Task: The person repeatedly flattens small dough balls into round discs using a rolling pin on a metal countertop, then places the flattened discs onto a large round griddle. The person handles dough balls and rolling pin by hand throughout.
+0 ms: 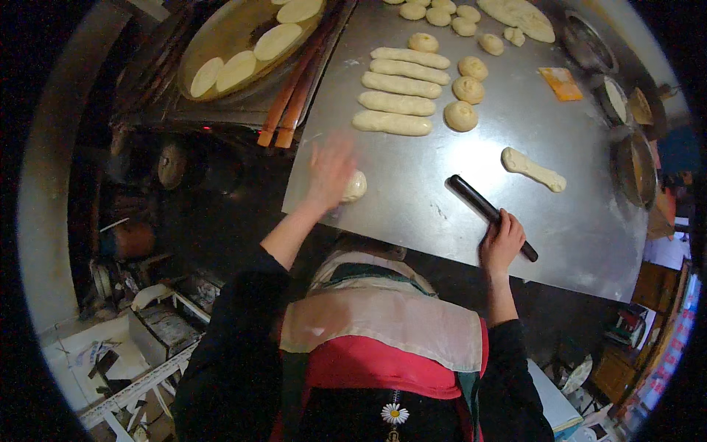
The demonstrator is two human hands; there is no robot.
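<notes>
My right hand [503,241] grips a dark rolling pin [476,200] near its lower end; the pin lies slantwise on the metal worktop [397,199]. Blurred, my left hand [333,172] is at the worktop's left edge, beside a round dough ball [355,186] that it partly covers. Whether its fingers touch the ball I cannot tell. Beyond it several dough strips [393,122] lie in a row, with round dough pieces [461,116] to their right. One longer dough piece [533,169] rests alone, right of the pin.
A large round pan [193,55] at upper left holds flat dough ovals [278,42]. Two wooden sticks [293,119] lie between pan and worktop. Metal bowls [635,168] line the right edge, near an orange packet [560,84]. A big dough mass [519,16] sits at the back.
</notes>
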